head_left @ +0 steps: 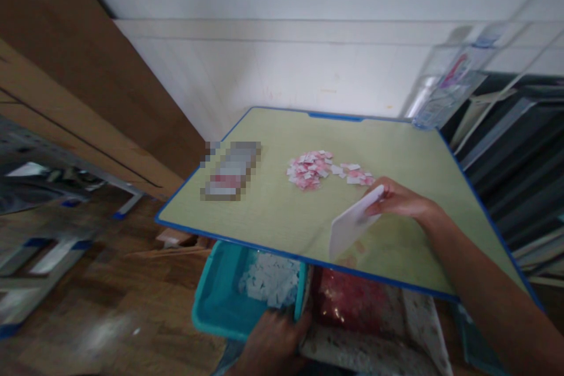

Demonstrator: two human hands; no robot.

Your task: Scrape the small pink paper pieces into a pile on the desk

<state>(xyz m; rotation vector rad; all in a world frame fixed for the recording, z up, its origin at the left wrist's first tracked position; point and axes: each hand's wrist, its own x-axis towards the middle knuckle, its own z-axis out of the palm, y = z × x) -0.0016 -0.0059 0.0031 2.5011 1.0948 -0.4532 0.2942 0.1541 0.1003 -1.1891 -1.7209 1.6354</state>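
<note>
My right hand (399, 197) pinches a thin, flat white sheet (352, 226) by its upper edge, tilted above the front part of the folding table (264, 129). Just beyond that hand lies a loose pile of small pink-and-white pieces (309, 170), with a smaller trail of them stretching right. Below the table's front edge, my left hand (277, 338) is closed around the near right rim of a teal basin (211, 299). Small white pieces (273, 276) lie heaped inside the basin. Some of the left fingers are hidden.
A blurred-out flat object (233, 170) lies at the table's left. A clear plastic bottle (453, 85) stands at the back right corner against the wall. Right of the basin is a stained whitish tray (418, 323) holding something red and glossy (348, 299). Brown boards (110, 100) lean at left.
</note>
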